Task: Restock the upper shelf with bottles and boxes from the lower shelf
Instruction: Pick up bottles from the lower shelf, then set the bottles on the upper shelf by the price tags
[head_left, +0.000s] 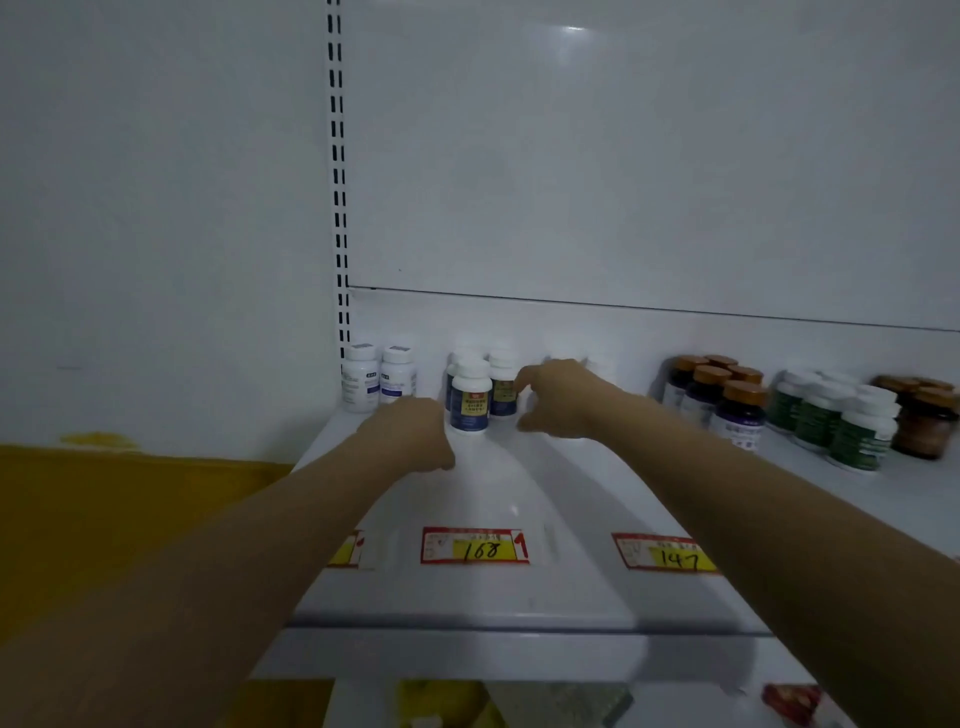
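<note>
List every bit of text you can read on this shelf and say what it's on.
"168": handwritten on the middle price tag on the shelf edge.
"147": handwritten on the right price tag.
Left price tag: mostly hidden by the left arm, unreadable.
Small print on the tags: too blurred.
Bottle labels, such as the blue-label bottle between the hands: too small and blurred.

White-capped, dark-labelled bottles (470, 397) stand upright, clustered at the back of the upper shelf (498, 483).

Dim, bluish light over a white shelf (519, 493).
Glare high on the back panel (574, 28); soft focus, wide-angle bending at edges.
</note>
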